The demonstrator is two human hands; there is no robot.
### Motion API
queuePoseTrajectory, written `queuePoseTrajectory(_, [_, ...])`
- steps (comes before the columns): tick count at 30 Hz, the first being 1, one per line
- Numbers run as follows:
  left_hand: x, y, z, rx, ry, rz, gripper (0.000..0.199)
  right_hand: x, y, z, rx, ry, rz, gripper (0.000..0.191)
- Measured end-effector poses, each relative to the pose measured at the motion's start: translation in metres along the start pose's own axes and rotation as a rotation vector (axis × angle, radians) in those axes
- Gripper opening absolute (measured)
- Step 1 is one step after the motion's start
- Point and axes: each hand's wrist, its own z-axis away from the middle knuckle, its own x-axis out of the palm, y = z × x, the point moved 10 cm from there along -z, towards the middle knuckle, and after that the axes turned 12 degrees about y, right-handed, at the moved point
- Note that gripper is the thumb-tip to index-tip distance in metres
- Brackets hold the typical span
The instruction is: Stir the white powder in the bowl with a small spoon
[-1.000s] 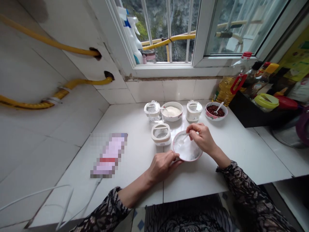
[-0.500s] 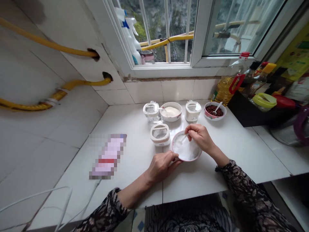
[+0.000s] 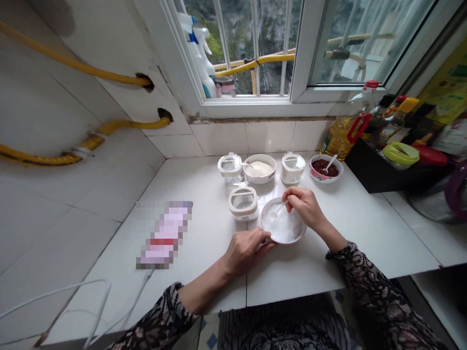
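Pinching the rim of the front bowl (image 3: 286,242) at about 8 o'clock with the left hand (image 3: 250,248), fingers drawn together. Gripping a white spoon (image 3: 280,209) between closed fingertips of the right hand (image 3: 302,206), dipped into white grains (image 3: 286,229) (tip partly hidden there). Around that bowl on the table (image 3: 204,194): at 10 o'clock, a lidded jar (image 3: 243,204); at 11, a cream-filled bowl (image 3: 260,180); just past 12, another jar (image 3: 293,170); at 1, a bowl of dark red bits (image 3: 324,179).
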Motion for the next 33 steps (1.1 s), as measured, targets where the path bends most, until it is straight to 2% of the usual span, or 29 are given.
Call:
queuePoseTrajectory(2, [0.0, 0.0, 0.0, 0.0, -0.001, -0.003, 0.011, -0.001, -0.001, 0.0, -0.023, 0.006, 0.017, 0.019])
queuePoseTrajectory(5, [0.0, 0.0, 0.0, 0.0, 0.0, -0.009, 0.012, 0.001, -0.02, 0.004, -0.233, 0.026, 0.152, 0.02])
queuePoseTrajectory(7, [0.0, 0.0, 0.0, 0.002, 0.002, -0.015, 0.012, 0.011, -0.032, 0.011, -0.365, -0.02, 0.22, 0.021])
queuePoseTrajectory(9, [-0.001, 0.0, 0.0, 0.006, 0.003, -0.016, 0.012, 0.018, -0.037, 0.016, -0.406, -0.075, 0.232, 0.022])
queuePoseTrajectory(13, [0.0, 0.0, 0.0, -0.003, -0.006, -0.001, 0.01, 0.011, -0.03, 0.011, -0.273, -0.041, 0.148, 0.022])
queuePoseTrajectory(19, [-0.001, 0.0, 0.0, -0.002, 0.005, 0.009, 0.01, -0.001, 0.003, -0.001, 0.125, 0.007, -0.174, 0.016])
queuePoseTrajectory(25, [0.0, 0.0, 0.0, 0.006, -0.002, -0.005, 0.01, -0.006, 0.016, -0.008, 0.263, 0.064, -0.346, 0.013])
queuePoseTrajectory(29, [0.0, 0.0, 0.0, 0.011, -0.002, -0.002, 0.011, -0.003, 0.008, -0.007, 0.248, 0.099, -0.429, 0.011])
queuePoseTrajectory(31, [0.001, 0.0, 0.0, 0.009, -0.004, 0.006, 0.012, 0.002, -0.006, -0.004, 0.152, 0.093, -0.42, 0.013])
queuePoseTrajectory(33, [0.001, 0.0, 0.0, 0.008, -0.004, 0.012, 0.012, 0.007, -0.025, 0.002, -0.018, 0.089, -0.33, 0.015])
